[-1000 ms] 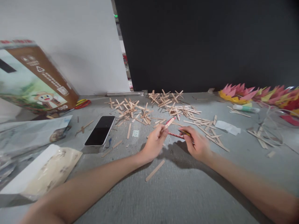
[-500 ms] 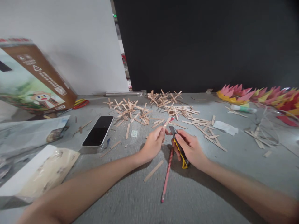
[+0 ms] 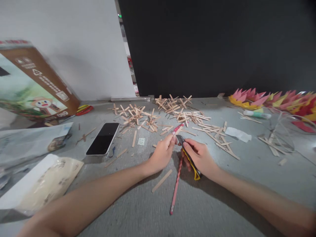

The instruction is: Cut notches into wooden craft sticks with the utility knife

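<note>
My left hand (image 3: 161, 153) is closed in a pinch near the middle of the table. What it holds is mostly hidden; a red and pale tip (image 3: 175, 130) shows just beyond the fingers. My right hand (image 3: 201, 159) is wrapped round a black and yellow utility knife (image 3: 189, 154), its blade end close to the left fingertips. Below the hands lies a pink twisted pencil (image 3: 175, 191), its upper end by the right fingers. A single wooden stick (image 3: 162, 181) rests to the left of the pencil.
Behind the hands are piles of wooden sticks (image 3: 137, 115). To the left are a phone (image 3: 102, 139), red-yellow scissors (image 3: 84, 109), a printed box (image 3: 46, 89) and plastic packets (image 3: 51, 181). Paper crowns (image 3: 249, 98), a glue stick (image 3: 256, 114) and a white paper scrap (image 3: 238, 134) lie right.
The wooden stick that stuck up from my left hand no longer shows clearly, and more of the red item is visible. The knife tip has moved slightly left, toward the left fingers.
</note>
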A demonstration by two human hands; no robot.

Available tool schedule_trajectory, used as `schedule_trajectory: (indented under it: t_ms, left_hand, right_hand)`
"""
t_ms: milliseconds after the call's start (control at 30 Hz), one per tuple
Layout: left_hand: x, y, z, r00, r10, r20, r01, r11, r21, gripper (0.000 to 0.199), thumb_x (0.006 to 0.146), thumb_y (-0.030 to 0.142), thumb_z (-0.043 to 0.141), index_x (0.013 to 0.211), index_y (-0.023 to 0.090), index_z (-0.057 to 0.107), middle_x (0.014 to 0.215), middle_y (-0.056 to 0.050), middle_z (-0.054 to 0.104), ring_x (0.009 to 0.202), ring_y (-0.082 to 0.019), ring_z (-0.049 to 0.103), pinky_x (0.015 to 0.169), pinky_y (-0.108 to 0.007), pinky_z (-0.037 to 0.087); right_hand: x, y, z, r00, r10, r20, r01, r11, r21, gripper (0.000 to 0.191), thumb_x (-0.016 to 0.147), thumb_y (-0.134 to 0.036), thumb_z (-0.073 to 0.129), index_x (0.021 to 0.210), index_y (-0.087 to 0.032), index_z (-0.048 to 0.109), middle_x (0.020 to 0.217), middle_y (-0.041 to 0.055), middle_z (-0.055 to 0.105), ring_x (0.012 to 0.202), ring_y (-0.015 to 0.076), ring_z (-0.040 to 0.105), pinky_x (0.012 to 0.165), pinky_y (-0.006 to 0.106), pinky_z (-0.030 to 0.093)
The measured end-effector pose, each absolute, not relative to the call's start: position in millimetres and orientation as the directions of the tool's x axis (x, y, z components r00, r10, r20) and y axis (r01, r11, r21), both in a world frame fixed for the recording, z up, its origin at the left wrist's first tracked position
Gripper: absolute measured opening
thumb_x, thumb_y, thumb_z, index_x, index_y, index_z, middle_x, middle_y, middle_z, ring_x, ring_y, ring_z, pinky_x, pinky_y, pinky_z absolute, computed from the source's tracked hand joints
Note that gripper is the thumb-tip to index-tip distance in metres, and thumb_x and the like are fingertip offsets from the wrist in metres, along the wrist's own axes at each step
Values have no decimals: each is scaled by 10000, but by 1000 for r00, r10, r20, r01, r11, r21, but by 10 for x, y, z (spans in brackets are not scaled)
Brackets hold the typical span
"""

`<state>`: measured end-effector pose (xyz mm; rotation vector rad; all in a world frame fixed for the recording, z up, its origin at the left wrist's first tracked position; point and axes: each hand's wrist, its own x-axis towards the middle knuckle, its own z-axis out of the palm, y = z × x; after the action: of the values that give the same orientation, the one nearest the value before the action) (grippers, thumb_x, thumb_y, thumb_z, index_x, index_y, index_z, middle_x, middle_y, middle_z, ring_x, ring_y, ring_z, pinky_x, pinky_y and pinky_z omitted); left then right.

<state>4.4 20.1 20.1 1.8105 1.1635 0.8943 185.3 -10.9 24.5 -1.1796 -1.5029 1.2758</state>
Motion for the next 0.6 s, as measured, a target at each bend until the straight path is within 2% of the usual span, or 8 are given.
schedule_trajectory:
  t_ms: [600]
  left_hand:
    - [41,219,154,339,926,167,370,-294,881,425,1107,504,309,905,213,545,647,48,473,641,-152,485,678,-276,356]
  right_hand:
    - [1834,-125,260,-248,968,-37,86,-16,-996,397,984,-594,556,833,-230,510,562,-71,571,344,121,546,337,227,427]
